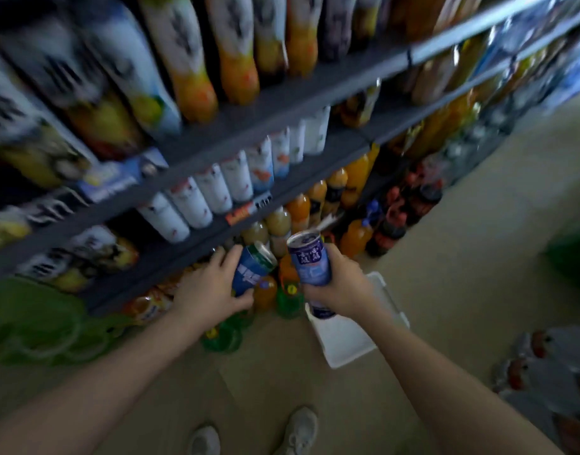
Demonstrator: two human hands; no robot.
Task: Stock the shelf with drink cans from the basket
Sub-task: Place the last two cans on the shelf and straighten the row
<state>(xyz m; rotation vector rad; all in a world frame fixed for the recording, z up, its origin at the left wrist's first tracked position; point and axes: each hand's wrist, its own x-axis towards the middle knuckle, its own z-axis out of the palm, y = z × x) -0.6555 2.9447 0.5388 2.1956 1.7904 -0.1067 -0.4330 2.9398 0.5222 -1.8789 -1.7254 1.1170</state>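
A blue can (251,271) is being gripped by the left hand (209,292) and a purple can (310,262) by the right hand (339,285), both before the lower shelf (170,257). The white basket (347,343) is lying on the floor; its contents cannot be told.

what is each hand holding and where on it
The left hand grips a blue can around its side. The right hand grips a purple can around its lower body.
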